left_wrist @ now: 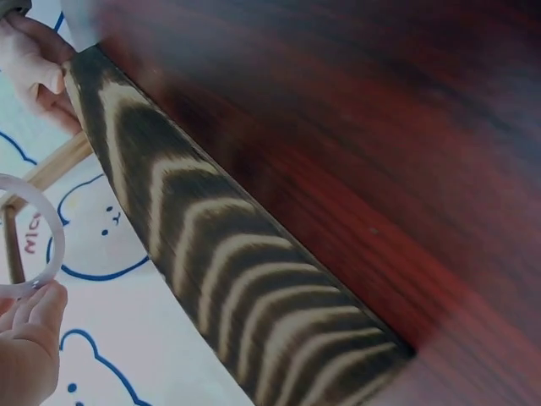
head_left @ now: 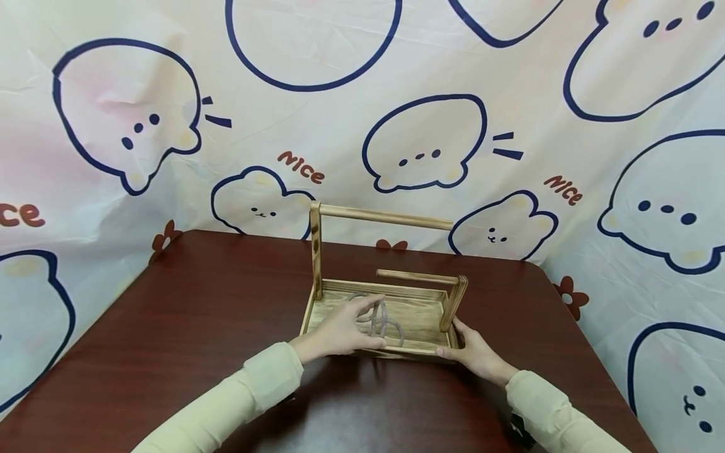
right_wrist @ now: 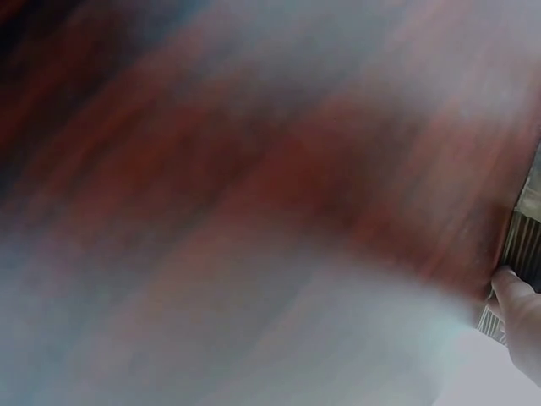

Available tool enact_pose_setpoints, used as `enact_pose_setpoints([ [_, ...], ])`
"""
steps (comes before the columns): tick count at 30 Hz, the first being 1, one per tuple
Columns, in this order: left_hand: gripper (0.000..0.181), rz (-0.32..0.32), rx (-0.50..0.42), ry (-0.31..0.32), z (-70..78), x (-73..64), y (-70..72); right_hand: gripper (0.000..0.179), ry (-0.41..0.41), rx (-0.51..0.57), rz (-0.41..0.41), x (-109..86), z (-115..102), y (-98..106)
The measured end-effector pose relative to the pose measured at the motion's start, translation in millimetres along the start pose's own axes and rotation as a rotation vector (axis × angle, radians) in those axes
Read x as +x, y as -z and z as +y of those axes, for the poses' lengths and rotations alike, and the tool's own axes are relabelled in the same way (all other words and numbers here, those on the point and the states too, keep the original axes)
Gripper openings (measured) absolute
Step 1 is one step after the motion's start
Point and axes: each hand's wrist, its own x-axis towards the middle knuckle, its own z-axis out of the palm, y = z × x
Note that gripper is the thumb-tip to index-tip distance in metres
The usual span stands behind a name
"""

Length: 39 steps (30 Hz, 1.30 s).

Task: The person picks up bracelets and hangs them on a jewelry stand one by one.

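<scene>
My left hand [head_left: 340, 328] reaches over the front of a wooden tray [head_left: 416, 314] and pinches a pale, translucent bangle-like ring [left_wrist: 56, 233] between fingers and thumb. Other thin greyish loops [head_left: 401, 332] show beside those fingers, above the tray floor. The tray carries two posts: a tall left post [head_left: 316, 251] with a bar [head_left: 391, 217] running right, and a shorter right post [head_left: 455, 303] with a bar [head_left: 416, 277] running left. At the right front corner, my right hand [head_left: 478, 353] grips the tray, thumb on the front side, fingers behind the end.
The tray stands on a dark red-brown table [head_left: 226, 283]. A cartoon-printed cloth [head_left: 340, 138] hangs behind and on both sides of the table. In the left wrist view, the tray's striped front wall [left_wrist: 245, 254] crosses the picture.
</scene>
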Motion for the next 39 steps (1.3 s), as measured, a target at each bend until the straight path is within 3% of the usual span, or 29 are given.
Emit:
enact_pose_setpoints([
  [5, 0.081, 0.021, -0.039, 0.031, -1.9, -2.4, 6.6, 0.096, 0.01, -0.002, -0.002, 0.0, -1, 1],
  [10, 0.083, 0.031, -0.167, 0.079, -2.4, -3.7, 13.6, 0.098, 0.002, 0.0, -0.006, -0.3, -2, 1],
  [16, 0.083, 0.061, -0.261, 0.066, -7.8, -4.3, 15.3, 0.097, 0.011, 0.002, 0.002, -0.2, -2, 0],
  [23, 0.082, 0.103, -0.186, 0.016, -9.8, -0.1, 20.4, 0.097, 0.003, 0.014, -0.008, -0.7, -1, 0],
  [31, 0.08, 0.109, -0.157, 0.019, -9.3, 7.7, 26.8, 0.098, 0.002, 0.011, -0.008, -1.8, 0, 0],
  [39, 0.08, 0.106, -0.108, 0.013, 0.8, 22.1, 36.0, 0.097, 0.018, 0.023, -0.004, -1.9, -1, 0],
])
